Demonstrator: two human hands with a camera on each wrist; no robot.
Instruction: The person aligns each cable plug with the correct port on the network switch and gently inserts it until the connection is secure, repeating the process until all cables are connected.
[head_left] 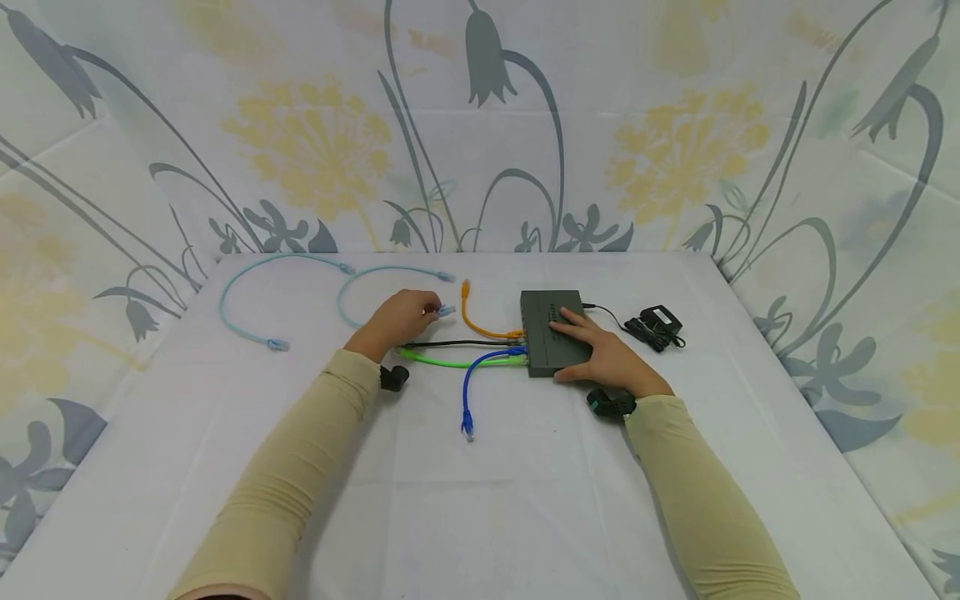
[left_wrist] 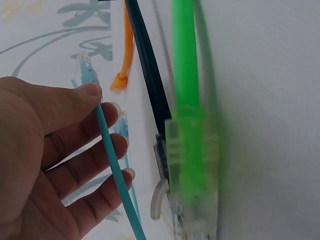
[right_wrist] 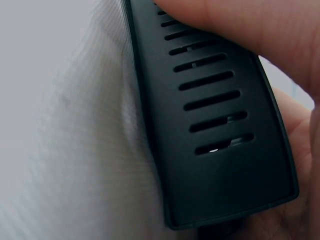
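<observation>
My left hand (head_left: pixel 401 321) pinches a teal Ethernet cable (left_wrist: pixel 112 155) between thumb and forefinger, just behind its clear plug (left_wrist: pixel 85 67). The other fingers are loosely bent beside the cable. To the right, a dark network switch (head_left: pixel 546 346) lies on the table. My right hand (head_left: pixel 603 354) holds it, fingers spread over the top and thumb against the near, slotted side (right_wrist: pixel 210 100). At the switch's left side, orange (head_left: pixel 480 327), black (head_left: pixel 457 342), green (head_left: pixel 450 362) and blue (head_left: pixel 467 387) cables meet it; their ends there are too small to make out.
Another teal cable (head_left: pixel 223 300) lies curved at the far left. A teal plug (head_left: pixel 446 277) on a curved cable rests behind my left hand. Right of the switch sits a black power adapter (head_left: pixel 660 321) with bundled cord. A flowered cloth (head_left: pixel 480 167) hangs behind the white table.
</observation>
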